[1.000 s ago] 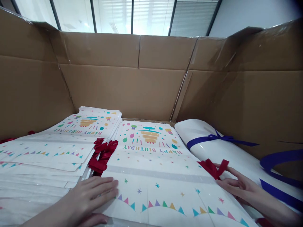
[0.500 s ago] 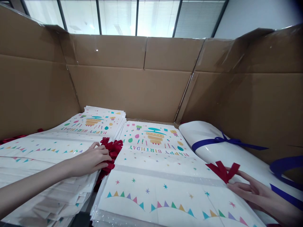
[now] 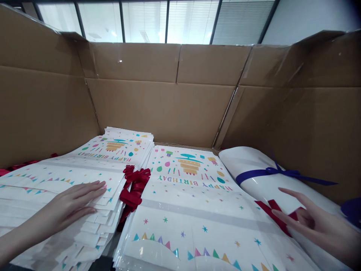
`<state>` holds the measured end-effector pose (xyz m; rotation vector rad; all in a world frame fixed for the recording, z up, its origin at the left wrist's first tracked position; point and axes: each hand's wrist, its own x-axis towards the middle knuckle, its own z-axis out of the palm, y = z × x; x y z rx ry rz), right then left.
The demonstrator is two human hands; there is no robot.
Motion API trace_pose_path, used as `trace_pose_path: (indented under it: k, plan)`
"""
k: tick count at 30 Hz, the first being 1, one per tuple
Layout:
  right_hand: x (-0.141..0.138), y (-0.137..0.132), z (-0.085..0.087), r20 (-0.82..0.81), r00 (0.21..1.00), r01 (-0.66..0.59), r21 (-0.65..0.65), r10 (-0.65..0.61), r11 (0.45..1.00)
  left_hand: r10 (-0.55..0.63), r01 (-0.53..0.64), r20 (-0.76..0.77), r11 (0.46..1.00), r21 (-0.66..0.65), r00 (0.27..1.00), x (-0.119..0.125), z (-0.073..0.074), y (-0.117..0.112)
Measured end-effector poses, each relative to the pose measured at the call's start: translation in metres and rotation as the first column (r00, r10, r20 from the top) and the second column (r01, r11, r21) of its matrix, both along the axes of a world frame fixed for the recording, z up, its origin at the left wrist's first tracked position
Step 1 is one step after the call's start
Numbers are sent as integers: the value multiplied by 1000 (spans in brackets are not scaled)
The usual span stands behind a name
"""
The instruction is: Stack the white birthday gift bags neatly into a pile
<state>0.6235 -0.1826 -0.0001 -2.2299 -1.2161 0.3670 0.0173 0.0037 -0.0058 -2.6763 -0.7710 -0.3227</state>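
Observation:
Two stacks of flat white "Happy Birthday" bags lie inside a big cardboard box (image 3: 158,109). My left hand (image 3: 72,205) rests flat, fingers spread, on top of the left stack (image 3: 84,165). Red ribbon handles (image 3: 134,186) bunch up in the gap between the left stack and the middle stack (image 3: 194,203). My right hand (image 3: 313,222) sits at the right edge of the middle stack with its fingers apart, touching a red ribbon (image 3: 278,214). I cannot tell whether it grips the ribbon.
A white roll tied with a blue ribbon (image 3: 270,173) lies along the box's right wall. More red ribbon (image 3: 17,166) shows at the far left. A dark blue piece (image 3: 352,207) peeks in at the right edge. Windows with blinds (image 3: 146,20) are behind the box.
My left hand left the red ribbon handles and moved back and left onto the left stack, now lying flat. My right hand opened its fingers wider around the red ribbon at the right.

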Motion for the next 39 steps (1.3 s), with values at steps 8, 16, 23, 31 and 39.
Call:
trace_pose_path:
  k: [8, 16, 23, 31, 39]
  plan:
    - [-76, 46, 26, 142, 953, -271, 18, 266, 962, -149, 129, 154, 983, 131, 977, 3, -9, 0]
    - [-141, 90, 43, 42, 868, -497, 42, 495, 867, 89, 104, 500, 933, -344, 862, 18, 18, 1]
    - [-201, 127, 44, -174, 741, -641, 104, 649, 760, 48, 66, 415, 965, -255, 908, 14, 18, 10]
    - [-247, 147, 28, -175, 655, -734, 84, 735, 674, -199, 160, 299, 976, 149, 933, 18, -6, 7]
    - [-268, 160, 26, -313, 617, -724, 133, 722, 677, -235, 183, 261, 961, 207, 936, 13, -10, 4]
